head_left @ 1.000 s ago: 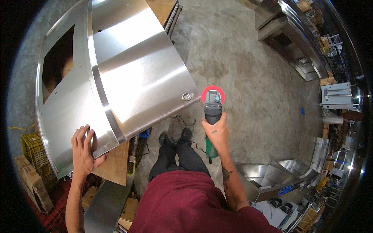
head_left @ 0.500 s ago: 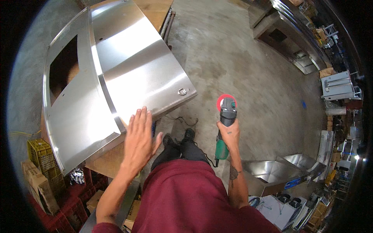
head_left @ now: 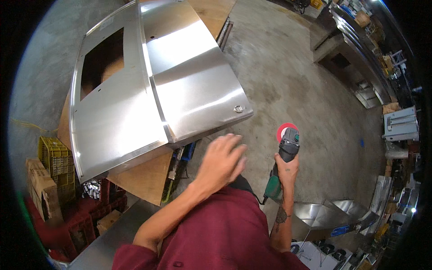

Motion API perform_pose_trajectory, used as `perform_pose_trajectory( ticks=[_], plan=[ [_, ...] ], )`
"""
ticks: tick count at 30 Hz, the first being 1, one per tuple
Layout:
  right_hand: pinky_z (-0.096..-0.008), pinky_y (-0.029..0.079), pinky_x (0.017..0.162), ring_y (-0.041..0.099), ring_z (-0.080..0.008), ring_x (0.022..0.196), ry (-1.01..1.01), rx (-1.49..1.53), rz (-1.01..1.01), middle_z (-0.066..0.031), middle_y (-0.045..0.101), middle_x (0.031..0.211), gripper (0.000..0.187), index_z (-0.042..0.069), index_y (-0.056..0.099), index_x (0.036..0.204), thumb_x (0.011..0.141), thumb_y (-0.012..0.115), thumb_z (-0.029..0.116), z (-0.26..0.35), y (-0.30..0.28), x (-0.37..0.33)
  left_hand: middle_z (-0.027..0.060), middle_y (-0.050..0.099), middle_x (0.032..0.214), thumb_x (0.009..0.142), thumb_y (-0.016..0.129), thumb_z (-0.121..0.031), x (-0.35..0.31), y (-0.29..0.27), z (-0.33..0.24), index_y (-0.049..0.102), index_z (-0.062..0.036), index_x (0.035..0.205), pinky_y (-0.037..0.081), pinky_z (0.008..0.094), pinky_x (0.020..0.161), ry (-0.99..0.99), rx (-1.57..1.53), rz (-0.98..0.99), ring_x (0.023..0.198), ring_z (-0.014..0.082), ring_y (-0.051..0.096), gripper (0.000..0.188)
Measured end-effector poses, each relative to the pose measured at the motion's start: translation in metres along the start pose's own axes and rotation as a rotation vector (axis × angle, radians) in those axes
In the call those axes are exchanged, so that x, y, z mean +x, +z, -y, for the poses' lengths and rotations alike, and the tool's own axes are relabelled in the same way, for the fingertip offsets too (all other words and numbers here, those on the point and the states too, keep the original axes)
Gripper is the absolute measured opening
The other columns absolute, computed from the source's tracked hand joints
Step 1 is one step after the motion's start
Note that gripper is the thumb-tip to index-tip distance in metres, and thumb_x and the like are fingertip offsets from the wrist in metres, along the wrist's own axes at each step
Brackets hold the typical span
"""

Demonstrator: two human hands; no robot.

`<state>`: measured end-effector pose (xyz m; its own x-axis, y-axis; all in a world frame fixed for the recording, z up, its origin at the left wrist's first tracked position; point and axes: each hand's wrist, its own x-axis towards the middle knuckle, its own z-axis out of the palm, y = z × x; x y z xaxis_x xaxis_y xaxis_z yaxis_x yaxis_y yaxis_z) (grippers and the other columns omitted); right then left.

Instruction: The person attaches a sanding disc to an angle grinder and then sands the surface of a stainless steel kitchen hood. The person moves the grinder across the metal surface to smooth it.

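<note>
My right hand is wrapped round the body of an angle grinder, black with a green rear end. A red-rimmed disc sits at its far end, held out over the floor. My left hand holds nothing; it is raised in front of my body, its fingers somewhat apart and smeared by motion. Beyond it, without visible contact, lies a large brushed-metal panel assembly with a rectangular cutout and a small metal ring near its right corner.
A wooden board lies under the metal panels. Yellow crates, red crates and a cardboard box stand at the left. Metal hoppers are at the lower right; steel housings stand at the far right.
My left hand has moved right, away from the panel's near edge, across my front. The view has shifted, and the grinder, still in my right hand, appears lower and further right.
</note>
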<state>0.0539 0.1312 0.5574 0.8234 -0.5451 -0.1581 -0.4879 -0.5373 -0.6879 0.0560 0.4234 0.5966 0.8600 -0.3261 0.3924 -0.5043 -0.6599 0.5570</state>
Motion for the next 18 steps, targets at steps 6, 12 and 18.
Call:
perform_pose_trajectory(
  ticks=[6, 12, 18],
  plan=[
    [-0.042, 0.058, 0.092, 0.073, -0.0253, 0.101, -0.139, -0.005, 0.068, -0.0126, 0.075, 0.114, 0.054, 0.002, 0.068, 0.135, 0.091, 0.09, 0.026, 0.034, -0.002, 0.025, 0.0194, 0.067, 0.136, 0.098, 0.083, -0.015, -0.087, -0.099, 0.061, 0.07, -0.0015, 0.133, 0.05, 0.0535, 0.11, -0.491, 0.383, -0.38, 0.131, 0.039, 0.062, 0.04],
    [-0.0381, 0.058, 0.086, 0.072, -0.0203, 0.094, -0.3, 0.135, 0.237, -0.0085, 0.074, 0.11, 0.053, 0.001, 0.065, 0.137, 0.096, 0.089, 0.024, 0.075, 0.021, 0.089, 0.0202, 0.064, 0.14, 0.095, 0.083, -0.014, -0.094, -0.099, 0.055, 0.064, -0.0049, 0.145, 0.044, 0.0581, 0.121, -0.604, 0.561, -0.227, 0.136, 0.0407, 0.059, 0.054],
    [-0.0403, 0.058, 0.094, 0.072, -0.023, 0.102, -0.27, 0.197, 0.549, -0.011, 0.074, 0.115, 0.058, -0.002, 0.065, 0.137, 0.093, 0.093, 0.023, 0.131, 0.028, 0.144, 0.0211, 0.064, 0.143, 0.099, 0.078, -0.01, -0.065, -0.037, 0.019, 0.067, -0.0026, 0.14, 0.048, 0.0512, 0.118, -0.871, 0.502, -0.558, 0.139, 0.0398, 0.06, 0.043]
  ],
)
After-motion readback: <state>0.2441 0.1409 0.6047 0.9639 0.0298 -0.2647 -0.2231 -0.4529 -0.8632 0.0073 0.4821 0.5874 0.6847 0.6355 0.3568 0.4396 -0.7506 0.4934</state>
